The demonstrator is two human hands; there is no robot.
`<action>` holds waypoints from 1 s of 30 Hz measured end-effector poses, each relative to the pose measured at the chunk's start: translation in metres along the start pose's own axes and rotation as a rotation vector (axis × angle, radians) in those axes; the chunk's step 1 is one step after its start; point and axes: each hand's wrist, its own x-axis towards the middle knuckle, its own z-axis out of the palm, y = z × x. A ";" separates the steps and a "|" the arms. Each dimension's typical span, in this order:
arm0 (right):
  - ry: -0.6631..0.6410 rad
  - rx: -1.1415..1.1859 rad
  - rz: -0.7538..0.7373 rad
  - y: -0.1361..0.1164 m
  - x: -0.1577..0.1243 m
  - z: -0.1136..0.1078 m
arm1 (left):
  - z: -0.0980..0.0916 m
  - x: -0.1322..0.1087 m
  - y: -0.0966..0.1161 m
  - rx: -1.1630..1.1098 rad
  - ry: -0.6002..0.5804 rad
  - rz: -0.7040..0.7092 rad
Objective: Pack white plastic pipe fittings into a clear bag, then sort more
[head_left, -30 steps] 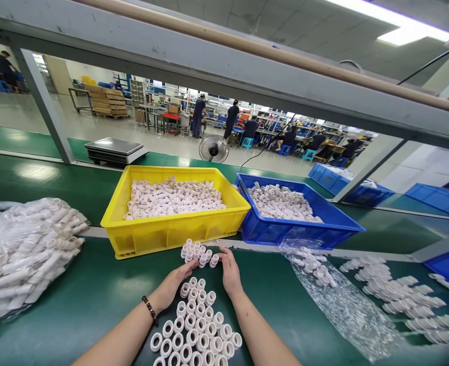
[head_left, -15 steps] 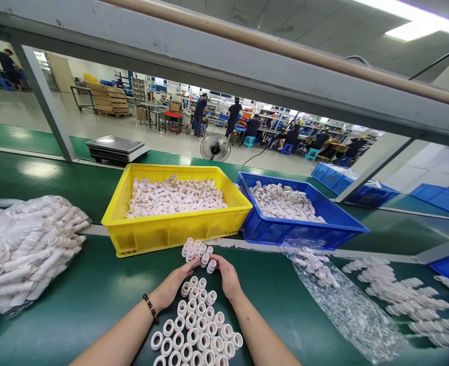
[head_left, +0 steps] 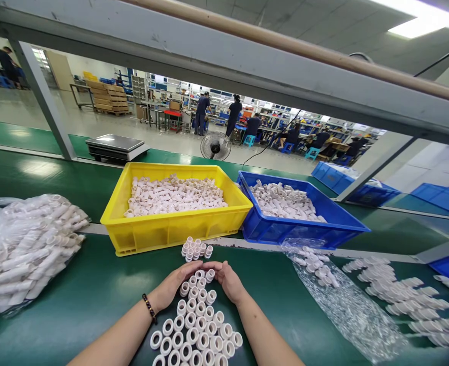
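Observation:
My left hand and my right hand curve toward each other on the green belt, fingertips almost meeting. Between them stand a few short white plastic tube fittings, at the far end of a packed cluster of upright fittings between my forearms. Both hands cup and touch these pieces with bent fingers. A smaller group of upright fittings stands just beyond my fingertips. A dark bead bracelet is on my left wrist.
A yellow crate and a blue crate of white fittings sit behind. Bagged fittings lie left; a clear bag and loose rows of fittings lie right. A scale, a fan and people at benches are farther off.
Both hands have drawn back toward me, pulling a few fittings from the far group to the near cluster. The far group is now smaller and stands apart from my fingers.

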 end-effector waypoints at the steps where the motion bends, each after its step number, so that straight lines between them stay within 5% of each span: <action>1: -0.028 0.012 0.012 -0.003 -0.001 0.000 | 0.000 -0.001 0.002 0.043 0.000 -0.004; 6: -0.181 -0.024 0.054 -0.017 -0.009 0.006 | 0.003 -0.004 0.015 0.173 -0.016 -0.052; 17: -0.237 0.172 0.055 -0.017 -0.011 0.020 | 0.005 -0.001 -0.004 -0.351 -0.045 -0.118; 30: -0.329 0.192 0.160 -0.025 -0.015 0.025 | 0.007 -0.003 0.010 -0.439 -0.207 -0.224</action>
